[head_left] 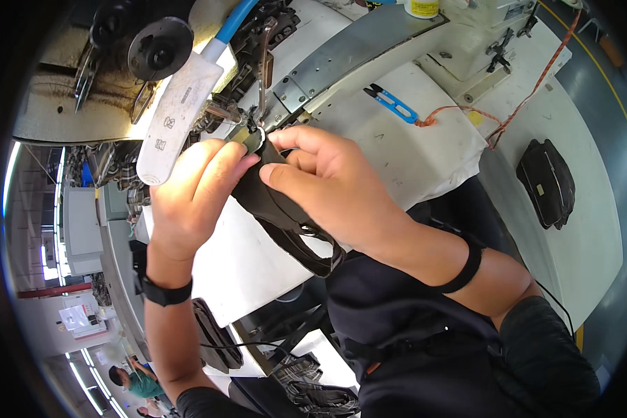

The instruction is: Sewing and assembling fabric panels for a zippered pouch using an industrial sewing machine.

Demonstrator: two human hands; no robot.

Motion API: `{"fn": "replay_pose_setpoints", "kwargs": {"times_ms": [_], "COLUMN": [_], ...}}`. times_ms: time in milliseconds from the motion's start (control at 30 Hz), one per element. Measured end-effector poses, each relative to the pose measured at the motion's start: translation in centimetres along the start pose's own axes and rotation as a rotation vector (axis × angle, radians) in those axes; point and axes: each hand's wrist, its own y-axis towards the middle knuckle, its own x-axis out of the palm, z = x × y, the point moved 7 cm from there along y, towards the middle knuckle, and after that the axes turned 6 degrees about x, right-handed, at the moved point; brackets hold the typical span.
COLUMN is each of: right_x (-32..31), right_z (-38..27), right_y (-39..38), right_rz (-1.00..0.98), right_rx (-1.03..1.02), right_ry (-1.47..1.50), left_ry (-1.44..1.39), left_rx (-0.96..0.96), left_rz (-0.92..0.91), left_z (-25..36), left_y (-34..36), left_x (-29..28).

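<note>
Both hands are at the needle and foot area point(258, 118) of an industrial sewing machine point(289, 94). My left hand point(198, 191) pinches a dark olive-black fabric piece point(272, 216) at its upper edge, just below a white plastic lever point(174, 118). My right hand point(338, 184) grips the same fabric from the right, with thumb and fingers close to a curved pale edge at the foot. The fabric hangs down between my hands, with a looped opening at its lower end over the white work surface point(223, 272). The fingertips of my left hand are partly hidden.
Blue thread snips point(390, 104) with an orange cord lie on the white pad at right. A dark folded fabric bundle point(545, 184) sits on the right table, another point(216, 334) at lower left. Plaid cloth point(310, 383) lies below. A person in green point(139, 383) is at lower left.
</note>
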Motion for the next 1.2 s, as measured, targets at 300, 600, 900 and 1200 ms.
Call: {"fn": "replay_pose_setpoints", "kwargs": {"times_ms": [300,600,900,1200], "right_x": [0.1,-0.3,-0.1,-0.5], "right_z": [0.7,0.6,-0.2,0.0], "right_y": [0.3,0.8,1.0,1.1], "right_rz": [0.038,0.083,0.055,0.058], "right_rx": [0.058,-0.051,-0.071,-0.089], "right_ry": [0.123,-0.004,0.012,0.035], "left_ry": [-0.189,-0.207,-0.150,-0.090], "left_rx": [-0.016,-0.197,-0.351,-0.676], "left_rz": [-0.201,-0.082,0.000,0.235], "left_z": [-0.8,-0.2,0.5,2.4], "left_y": [1.0,0.5,0.2,0.1], "left_x": [-0.9,-0.3,-0.2,0.4]}}
